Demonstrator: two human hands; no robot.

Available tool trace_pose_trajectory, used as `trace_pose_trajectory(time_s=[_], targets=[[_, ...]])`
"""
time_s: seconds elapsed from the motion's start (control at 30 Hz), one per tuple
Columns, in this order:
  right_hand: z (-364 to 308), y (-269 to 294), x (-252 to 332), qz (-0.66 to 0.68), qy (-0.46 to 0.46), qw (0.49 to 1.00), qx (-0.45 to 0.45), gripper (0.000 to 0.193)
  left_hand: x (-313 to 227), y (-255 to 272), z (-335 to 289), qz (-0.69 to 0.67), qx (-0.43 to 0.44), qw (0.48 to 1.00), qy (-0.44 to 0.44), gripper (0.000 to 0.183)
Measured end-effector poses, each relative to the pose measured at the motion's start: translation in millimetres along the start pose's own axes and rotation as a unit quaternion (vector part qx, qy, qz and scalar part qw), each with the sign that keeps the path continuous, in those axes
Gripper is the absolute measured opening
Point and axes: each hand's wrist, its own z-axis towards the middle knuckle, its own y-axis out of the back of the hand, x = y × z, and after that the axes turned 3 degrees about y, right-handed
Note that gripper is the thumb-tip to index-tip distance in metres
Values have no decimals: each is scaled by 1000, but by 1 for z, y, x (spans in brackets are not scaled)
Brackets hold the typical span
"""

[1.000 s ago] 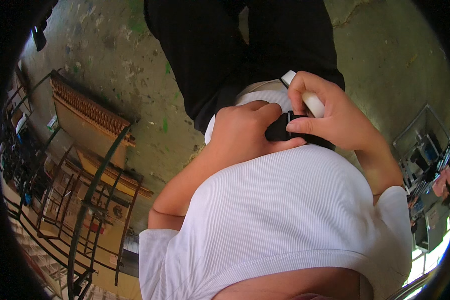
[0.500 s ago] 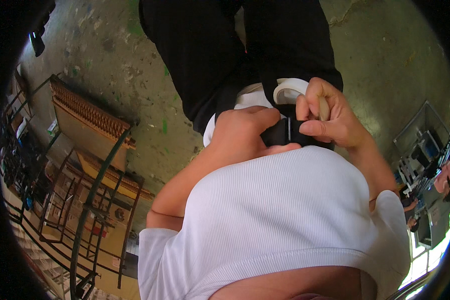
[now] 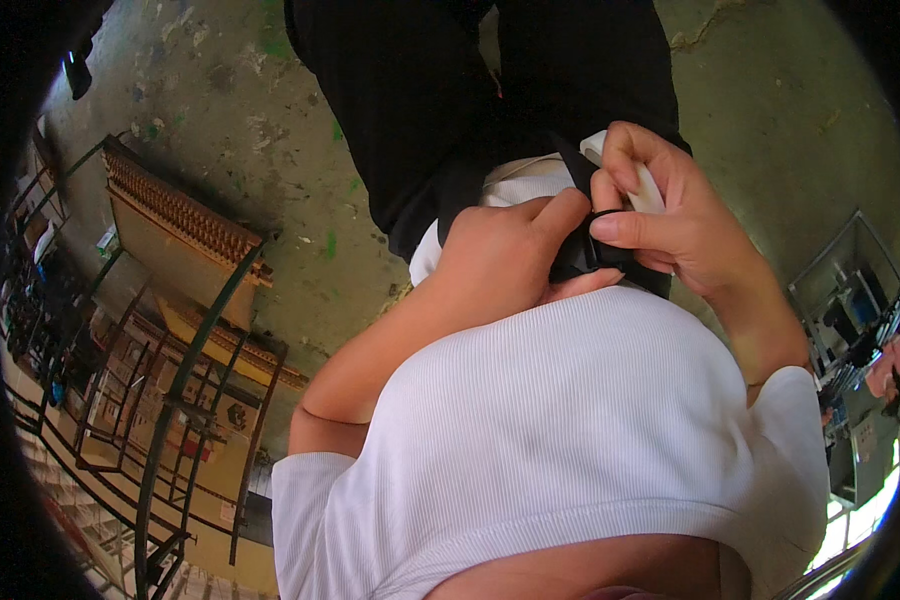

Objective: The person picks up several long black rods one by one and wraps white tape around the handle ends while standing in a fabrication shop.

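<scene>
Close in front of my waist, my left hand (image 3: 510, 240) is closed around a black, soft-looking piece (image 3: 575, 258) whose exact kind I cannot make out. From the right, my right hand (image 3: 665, 200) pinches the edge of that black piece between thumb and fingers, where a thin dark loop shows. A white ring, like a roll of tape (image 3: 647, 190), is also held in the right hand, partly hidden by its fingers. Behind the hands hangs a dark strip (image 3: 570, 160) against my white shirt (image 3: 550, 400) and black trousers (image 3: 400, 110).
Left of me stands a dark metal-framed rack (image 3: 195, 370) bearing a stack of brown, ridged-edged sheets (image 3: 180, 210). On the right are a metal-framed cart (image 3: 835, 260) and a pink item (image 3: 885, 368). The floor (image 3: 240, 110) is stained concrete.
My right hand has moved slightly up, and the white ring has turned more edge-on behind its fingers. The black piece has tilted, and its pale line no longer shows.
</scene>
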Motion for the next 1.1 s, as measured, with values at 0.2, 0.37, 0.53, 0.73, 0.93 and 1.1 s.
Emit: trace_pose_trajectory(time_s=[0.2, 0.37, 0.53, 0.73, 0.93, 1.1], targets=[[-11, 3, 3, 141, -28, 990, -1, 35, 3, 10, -3, 25, 59, 997, -42, 39], [-12, 33, 8, 142, 46, 985, -91, 33, 16, 14, -11, -8, 60, 998, 20, 43], [-11, 14, 7, 82, 60, 994, -31, 29, 10, 10, 2, -69, -8, 997, 27, 88], [-1, -9, -7, -38, 141, 988, -53, 24, 2, 3, 9, -29, 25, 999, 8, 70], [-5, -11, 6, -24, 80, 996, -37, 25, 5, 5, 8, 13, 57, 998, -22, 63], [-8, -2, 17, 40, -33, 999, 16, 26, 4, 2, 3, 35, 24, 997, -59, 63]])
